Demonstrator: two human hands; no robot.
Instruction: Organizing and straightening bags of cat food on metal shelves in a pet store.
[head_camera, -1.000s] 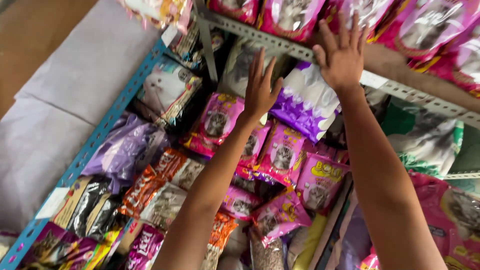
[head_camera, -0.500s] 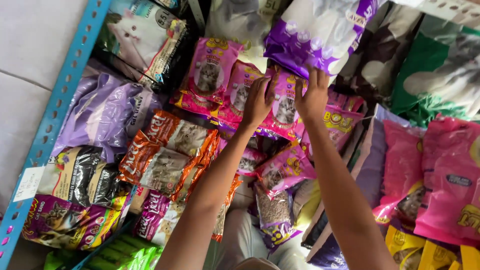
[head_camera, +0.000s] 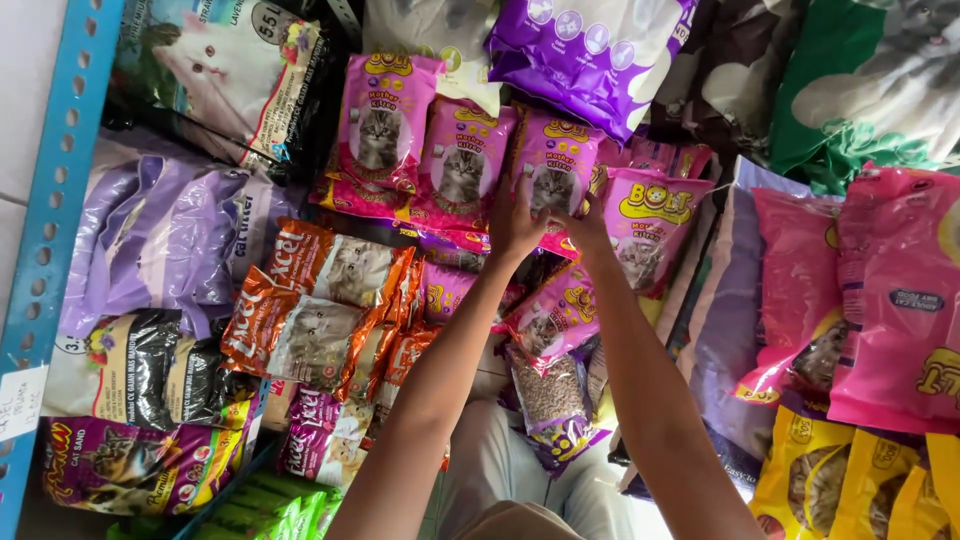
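A pink cat-food pouch (head_camera: 556, 170) in a shelf row is touched by both hands. The left hand (head_camera: 515, 222) lies flat, fingers spread; the right hand (head_camera: 585, 225) is curled at its lower edge, hold unclear. Orange pouches (head_camera: 325, 300) lie nearby.

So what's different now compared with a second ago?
Both hands came down from the top shelf rail. The left hand and right hand now touch the pink cat-food pouches; whether they grip one is unclear. The orange pouches and purple bag stayed put.
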